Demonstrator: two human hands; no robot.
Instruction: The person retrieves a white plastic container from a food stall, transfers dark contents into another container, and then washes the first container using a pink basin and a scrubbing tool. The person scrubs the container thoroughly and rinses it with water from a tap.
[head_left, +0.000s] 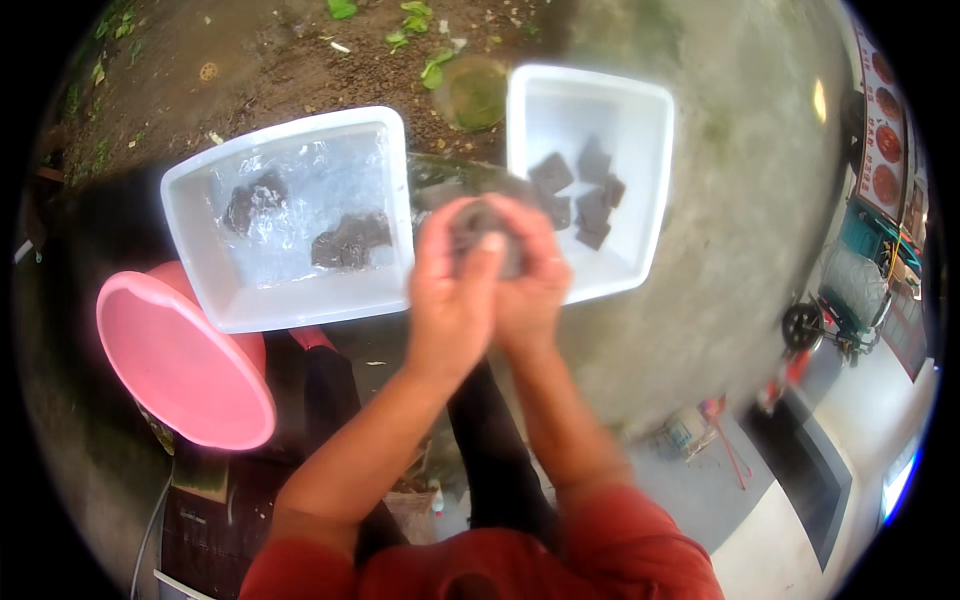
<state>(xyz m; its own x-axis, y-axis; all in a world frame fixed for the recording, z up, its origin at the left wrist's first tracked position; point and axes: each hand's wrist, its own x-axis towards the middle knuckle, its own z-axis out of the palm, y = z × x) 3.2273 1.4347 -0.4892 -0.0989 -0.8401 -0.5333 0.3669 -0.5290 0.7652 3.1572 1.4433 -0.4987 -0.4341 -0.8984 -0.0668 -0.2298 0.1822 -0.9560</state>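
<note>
My left hand (454, 292) and my right hand (529, 277) are cupped together around a dark grey-brown piece (487, 232), blurred, its material unclear. They are raised between two white plastic tubs. In the left tub (315, 311), dark wet cloth-like pieces (349, 241) lie in clear water; another dark clump (256, 202) sits at its far left under moving water. Several dark, flat, squarish pieces (592, 210) lie in the right tub (666, 180), whose near left part is hidden behind my hands.
A pink plastic basin (187, 364) leans beside the left tub. Bare soil (247, 67) with green leaves borders the far side. Concrete ground (735, 225) extends right, with a wheeled cart (847, 307) beyond. My dark-trousered legs are below the tubs.
</note>
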